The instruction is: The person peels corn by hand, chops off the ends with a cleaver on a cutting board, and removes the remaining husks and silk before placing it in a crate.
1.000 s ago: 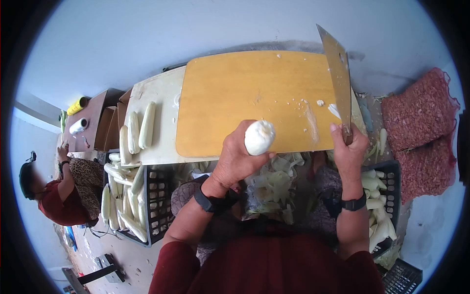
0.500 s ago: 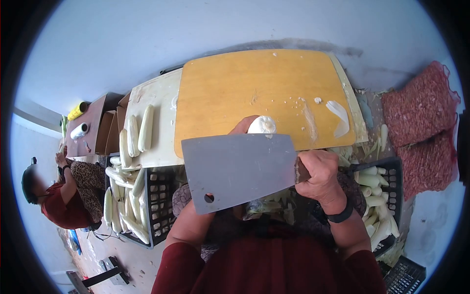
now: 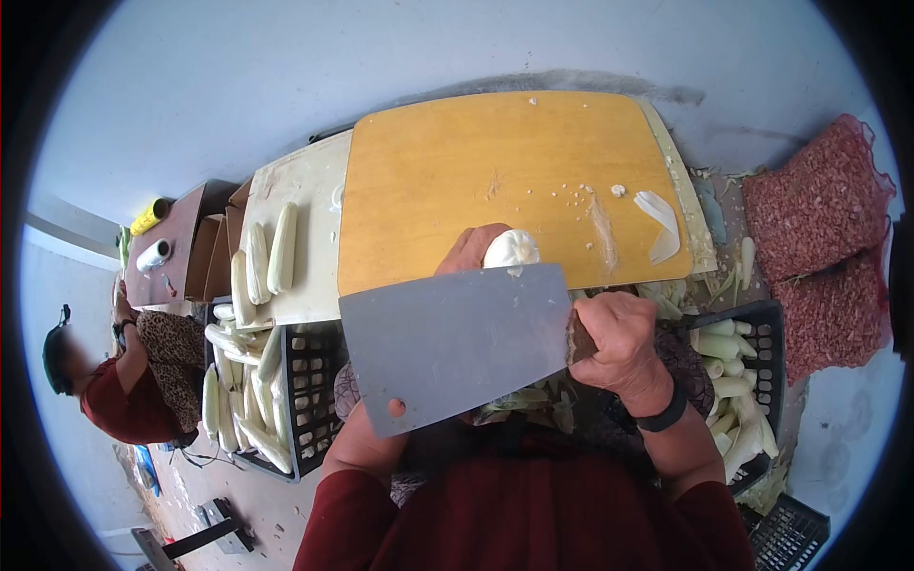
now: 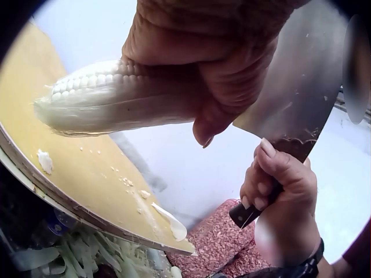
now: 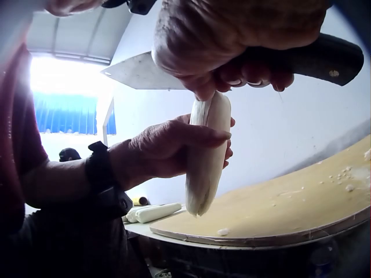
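A pale ear of corn (image 4: 116, 107), partly wrapped in thin husk with bare white kernels along one side, is gripped by my left hand (image 5: 168, 142). Over the board's near edge in the head view, the ear points its end away from me. My right hand (image 3: 621, 347) grips the dark handle of a broad cleaver (image 3: 457, 343). The blade's flat face covers most of my left hand in that view. Seen from the right wrist, my right fingers overlap the top end of the ear, with the blade beside it.
A yellow board (image 3: 495, 162) bears crumbs and a husk strip (image 3: 659, 224). Several peeled ears (image 3: 283, 249) lie left of it. Crates of corn (image 3: 303, 409) stand on both sides below. Red mesh sacks (image 3: 819, 205) are at right, and another person (image 3: 124, 381) sits far left.
My right hand has swung the cleaver from upright at the right to flat in front of my left hand, then shifted it slightly down and left. My left hand still holds the ear.
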